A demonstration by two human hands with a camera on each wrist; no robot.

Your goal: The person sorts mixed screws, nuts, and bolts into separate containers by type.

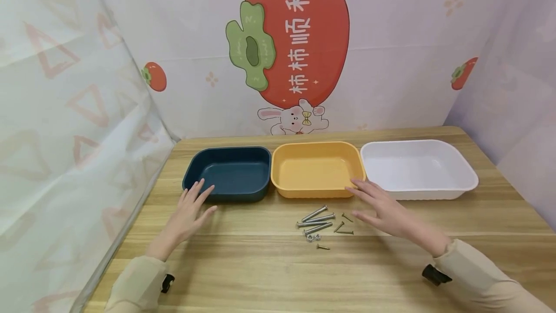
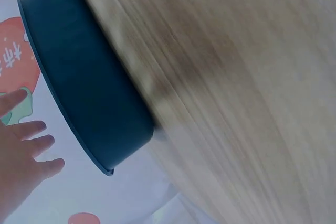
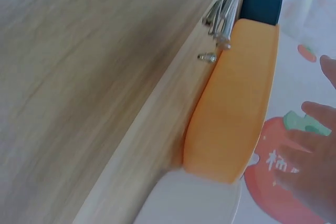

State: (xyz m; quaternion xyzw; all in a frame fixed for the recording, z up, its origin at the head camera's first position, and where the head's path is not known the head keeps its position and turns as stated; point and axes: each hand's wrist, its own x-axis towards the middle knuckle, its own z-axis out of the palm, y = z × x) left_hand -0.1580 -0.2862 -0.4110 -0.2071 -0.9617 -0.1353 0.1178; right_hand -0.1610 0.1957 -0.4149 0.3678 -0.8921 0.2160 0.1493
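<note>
My left hand (image 1: 188,215), fingers spread and holding nothing, hovers at the front left of a dark teal tray (image 1: 234,196). That hand (image 2: 23,156) also shows beside the tray's wall (image 2: 89,77) in the left wrist view. My right hand (image 1: 382,208) has its fingers spread and bare, near the front corner where a yellow tray (image 1: 314,193) meets a white tray (image 1: 427,194). Left of its fingertips lie several long bolts (image 1: 316,223), two hex nuts (image 1: 310,238) and several small screws (image 1: 345,232). The right wrist view shows the right hand (image 3: 315,156) blurred.
All three trays stand side by side along the back of the wooden table (image 1: 269,274). Behind them hangs a white cloth backdrop (image 1: 195,105) with printed fruit and a rabbit. Another cloth (image 1: 87,158) borders the table's left side.
</note>
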